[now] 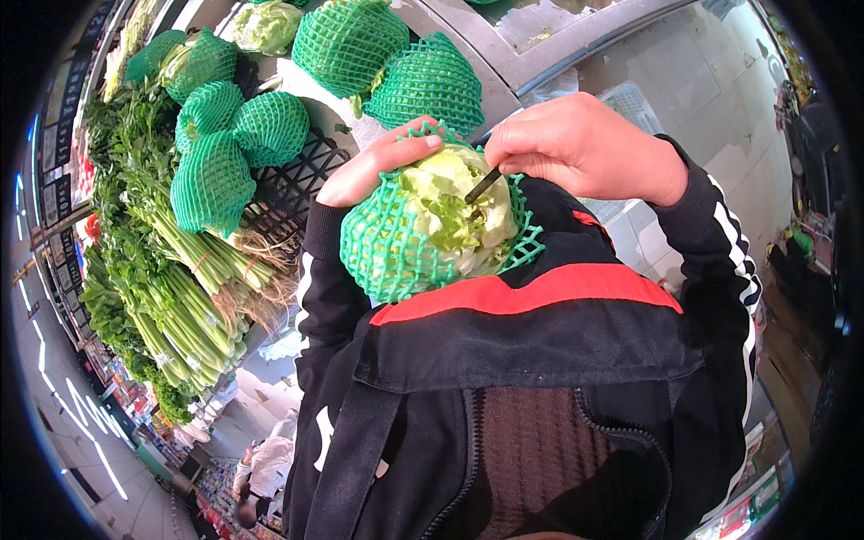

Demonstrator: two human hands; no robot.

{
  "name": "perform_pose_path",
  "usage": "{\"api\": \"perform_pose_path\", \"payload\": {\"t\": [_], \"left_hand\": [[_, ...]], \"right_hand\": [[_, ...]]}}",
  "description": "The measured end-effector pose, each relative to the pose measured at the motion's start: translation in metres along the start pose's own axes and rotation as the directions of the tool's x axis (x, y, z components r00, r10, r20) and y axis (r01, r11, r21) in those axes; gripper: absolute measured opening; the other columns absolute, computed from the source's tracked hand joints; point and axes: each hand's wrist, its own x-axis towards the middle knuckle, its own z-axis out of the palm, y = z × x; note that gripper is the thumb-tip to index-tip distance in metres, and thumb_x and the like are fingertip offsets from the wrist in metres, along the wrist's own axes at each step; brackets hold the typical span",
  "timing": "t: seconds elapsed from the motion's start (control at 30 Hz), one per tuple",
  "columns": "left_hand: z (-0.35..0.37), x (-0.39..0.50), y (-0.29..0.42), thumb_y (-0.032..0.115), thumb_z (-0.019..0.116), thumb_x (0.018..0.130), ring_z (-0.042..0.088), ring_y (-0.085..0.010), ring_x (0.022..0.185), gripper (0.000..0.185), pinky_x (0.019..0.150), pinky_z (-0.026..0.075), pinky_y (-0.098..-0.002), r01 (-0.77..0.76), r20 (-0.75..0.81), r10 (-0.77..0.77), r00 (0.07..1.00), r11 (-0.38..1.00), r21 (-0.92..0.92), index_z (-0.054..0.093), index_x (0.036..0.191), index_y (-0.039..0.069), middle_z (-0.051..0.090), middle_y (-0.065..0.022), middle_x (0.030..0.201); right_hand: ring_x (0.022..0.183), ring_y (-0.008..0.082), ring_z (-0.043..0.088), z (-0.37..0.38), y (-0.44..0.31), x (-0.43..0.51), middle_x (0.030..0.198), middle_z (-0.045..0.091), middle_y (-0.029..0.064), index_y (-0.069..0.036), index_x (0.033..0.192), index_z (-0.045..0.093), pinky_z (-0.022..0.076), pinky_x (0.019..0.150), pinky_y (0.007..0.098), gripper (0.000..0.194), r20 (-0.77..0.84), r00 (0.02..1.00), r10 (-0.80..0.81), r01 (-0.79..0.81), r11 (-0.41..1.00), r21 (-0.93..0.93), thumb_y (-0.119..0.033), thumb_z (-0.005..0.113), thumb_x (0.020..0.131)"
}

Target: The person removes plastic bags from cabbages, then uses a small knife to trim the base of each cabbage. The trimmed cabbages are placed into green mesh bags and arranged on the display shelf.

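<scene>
A head of lettuce [459,202] rests close against my front, partly wrapped in a green foam net [391,243] whose mouth gapes on the leafy side. My left hand [388,162] steadies it from the far left, fingers spread over the net and leaves. Pinched in my right hand [574,145] is a thin dark tool [483,185], perhaps a small knife; its tip meets the lettuce leaves beside a brownish spot. The rest of the tool is hidden by my fingers.
Several netted lettuces [351,47] stand on the display ahead, with a bare lettuce [265,27] among them. Bundled celery [182,317] lies to the left, beside a black plastic crate [297,179]. A pale plastic basket [628,104] sits at right. Another person [270,466] appears lower left.
</scene>
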Motion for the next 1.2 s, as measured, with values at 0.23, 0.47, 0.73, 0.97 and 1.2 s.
{"api": "perform_pose_path", "payload": {"t": [0.23, 0.47, 0.73, 0.97, 1.2], "left_hand": [[-0.008, 0.009, -0.002, 0.033, 0.056, 0.096, 0.056, -0.0068, 0.096, 0.035, 0.085, 0.043, -0.0231, 0.022, 0.033, -0.023, 0.999, 0.999, 0.032, 0.054, 0.119, 0.006, 0.059, -0.0005, 0.104], [-0.012, 0.020, -0.003, 0.035, 0.056, 0.096, 0.056, -0.0072, 0.097, 0.037, 0.087, 0.043, -0.0234, 0.005, 0.081, -0.011, 0.997, 0.997, 0.074, 0.054, 0.118, 0.006, 0.060, -0.0006, 0.104], [-0.001, 0.006, 0.009, 0.034, 0.057, 0.096, 0.055, -0.0081, 0.097, 0.036, 0.087, 0.042, -0.0241, 0.009, -0.035, -0.004, 0.999, 0.991, 0.131, 0.054, 0.117, 0.005, 0.059, -0.0012, 0.102], [0.001, -0.016, -0.001, 0.031, 0.065, 0.092, 0.056, -0.0171, 0.116, 0.070, 0.098, 0.042, -0.0275, -0.001, -0.225, -0.020, 0.974, 0.996, -0.094, 0.035, 0.146, -0.002, 0.058, -0.0145, 0.125], [0.011, -0.037, -0.002, 0.018, 0.058, 0.096, 0.060, -0.0131, 0.103, 0.037, 0.090, 0.047, -0.0272, -0.189, -0.176, 0.150, 0.973, 0.955, -0.231, 0.050, 0.128, 0.000, 0.062, -0.0082, 0.112]], "right_hand": [[0.077, 0.0342, 0.064, -0.011, 0.001, 0.000, 0.077, 0.064, 0.0111, -0.009, 0.094, 0.062, 0.0484, 0.065, 0.0430, 0.009, 0.102, 0.990, 0.101, -0.105, 0.994, 0.034, -0.017, 0.060, 0.091], [0.076, 0.0359, 0.064, -0.003, -0.005, 0.000, 0.077, 0.064, 0.0133, -0.009, 0.094, 0.062, 0.0471, 0.066, 0.0442, 0.014, 0.207, 0.960, 0.188, -0.209, 0.975, 0.081, -0.021, 0.057, 0.092], [0.054, 0.0231, 0.062, -0.015, -0.021, -0.002, 0.063, 0.060, 0.0132, 0.000, 0.089, 0.057, 0.0466, 0.054, 0.0371, 0.019, 0.403, 0.793, 0.458, -0.579, 0.772, 0.263, -0.018, 0.052, 0.090], [0.049, 0.0091, 0.057, -0.011, -0.033, -0.001, 0.067, 0.057, 0.0031, -0.003, 0.090, 0.052, 0.0450, 0.045, 0.0240, 0.017, 0.467, 0.701, 0.539, -0.713, 0.551, 0.434, -0.017, 0.048, 0.098], [0.047, 0.0104, 0.057, -0.014, -0.046, 0.008, 0.066, 0.059, 0.0060, -0.003, 0.090, 0.050, 0.0451, 0.043, 0.0251, 0.016, 0.518, 0.670, 0.531, -0.741, 0.517, 0.429, -0.016, 0.047, 0.098]]}}
